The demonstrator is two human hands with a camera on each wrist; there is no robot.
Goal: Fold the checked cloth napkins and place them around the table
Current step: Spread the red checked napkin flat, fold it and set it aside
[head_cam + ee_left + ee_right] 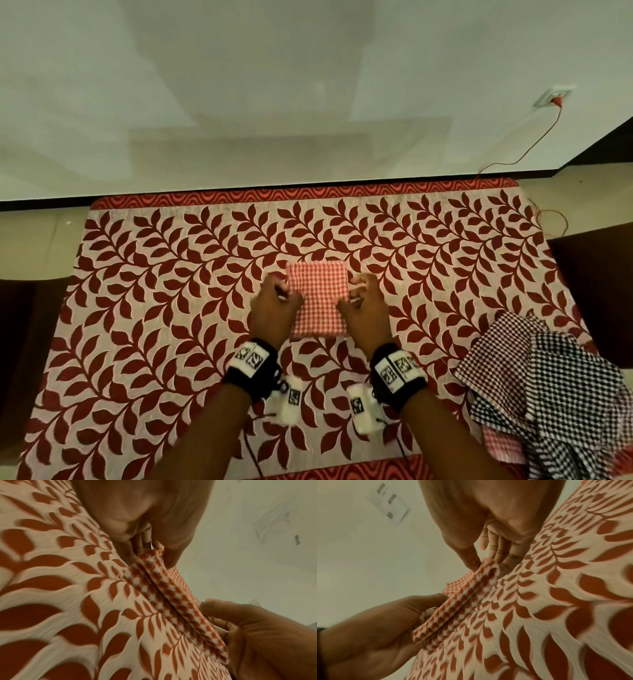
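Wrist bands with printed markers sit closest, and beyond them both hands work one red napkin (pixel 317 301) lying folded at the middle of the leaf-print tablecloth (pixel 171 308). At its left edge the left hand (pixel 274 308) has its fingers curled, thumb on top and fingers underneath, pinching the stacked layers; the left wrist view shows that edge as a thick doubled fold (pixel 171 601) caught between thumb and fingertips. On the opposite edge the right hand (pixel 364 308) does the same, and in the right wrist view its thumb presses down on the layers (pixel 462 601) while the fingers lie under them. Neither hand is spread flat; each is closed on cloth. The napkin already reads as a compact rectangle, so this looks like the end of the folding step for this piece: either one more fold or squaring the edges before it goes to its place. Whichever comes next, the layers must be kept aligned and lifted together so the stack does not slide open. At the near right corner of the table lies a loose pile of unfolded napkins (pixel 548 383), dark-checked ones on top and a red one peeking out beneath, so most of the job appears to remain. I see no folded napkin set out around the table yet.
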